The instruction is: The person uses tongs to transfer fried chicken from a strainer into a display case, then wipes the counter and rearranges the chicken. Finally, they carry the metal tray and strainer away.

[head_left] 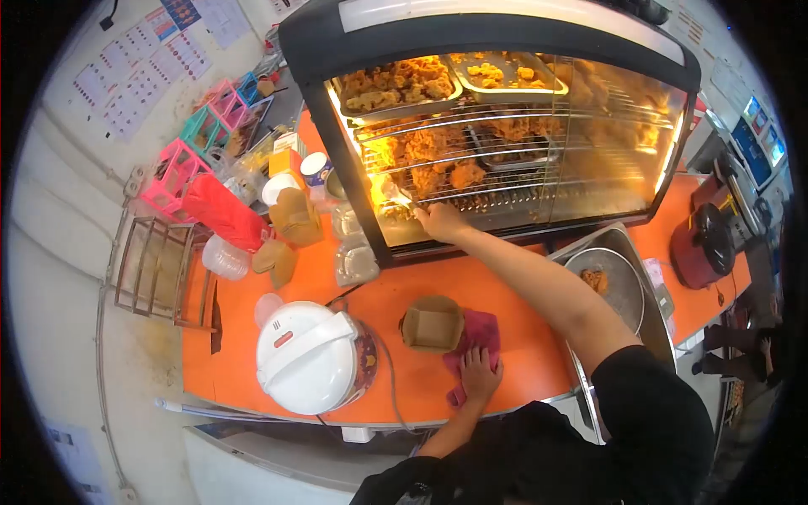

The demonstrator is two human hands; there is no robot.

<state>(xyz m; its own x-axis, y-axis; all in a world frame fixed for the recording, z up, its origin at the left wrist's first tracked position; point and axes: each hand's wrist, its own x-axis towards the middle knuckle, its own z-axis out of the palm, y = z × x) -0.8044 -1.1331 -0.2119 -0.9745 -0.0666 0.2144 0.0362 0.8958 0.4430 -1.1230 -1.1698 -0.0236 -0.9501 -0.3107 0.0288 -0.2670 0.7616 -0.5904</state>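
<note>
Single head-mounted view, fisheye, looking forward and down from above my chest, facing the warming cabinet [505, 126] at arm's reach, orange counter [396, 311] just below the cabinet, near, frame edges vignetted black, no second view.

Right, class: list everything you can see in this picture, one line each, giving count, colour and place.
display warmer: one, black, back of counter
fried chicken: many pieces, golden, on warmer racks
counter: one, orange
cardboard box: one, brown, open, mid counter
cloth: one, pink, under left hand
rice cooker: one, white, front left
metal bowl: one, silver, right of arm
left hand: resting on cloth
right hand: reaching into warmer with tongs
</note>
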